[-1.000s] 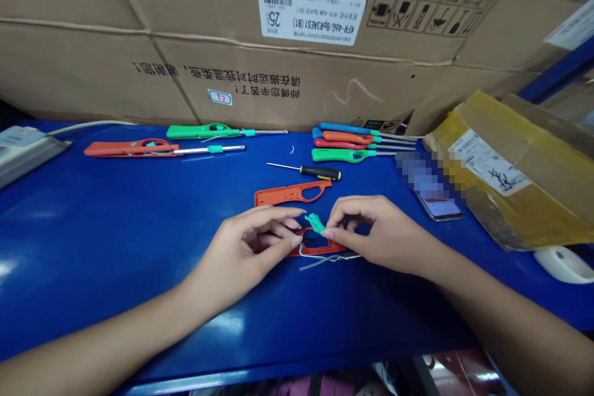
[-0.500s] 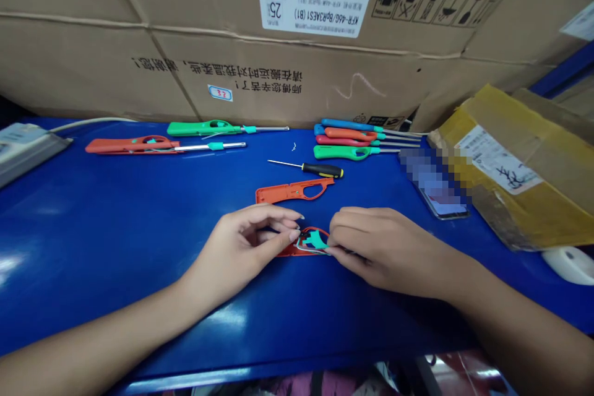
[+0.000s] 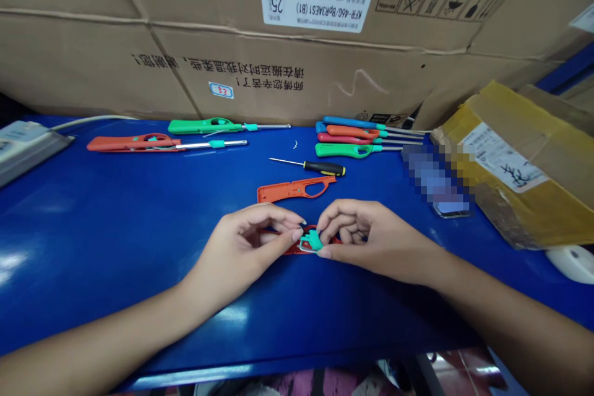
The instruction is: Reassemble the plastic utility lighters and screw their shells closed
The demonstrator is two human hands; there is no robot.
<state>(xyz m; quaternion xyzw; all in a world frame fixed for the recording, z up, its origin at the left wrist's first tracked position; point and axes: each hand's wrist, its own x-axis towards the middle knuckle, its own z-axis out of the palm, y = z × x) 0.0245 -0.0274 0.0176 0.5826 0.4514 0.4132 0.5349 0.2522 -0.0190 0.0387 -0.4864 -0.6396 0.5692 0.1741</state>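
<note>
At a blue desk (image 3: 139, 216), a person's right hand (image 3: 371, 235) pinches a green piece (image 3: 311, 240) between thumb and fingers over an orange half-shell (image 3: 292, 249), while the left hand (image 3: 250, 241), half curled, meets the shell's 9 o'clock end; whether it grips cannot be told. From the green piece, a second half-shell (image 3: 283, 191), also orange, lies at 11 o'clock, a screwdriver (image 3: 325, 168) at 12. Farther back, two long-necked lighters (image 3: 132, 144) lie near 10 o'clock, before a cardboard carton (image 3: 185, 83).

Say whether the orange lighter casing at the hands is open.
Open: the far casing half lies apart, inner side up; the green trigger shows over the near half.
</note>
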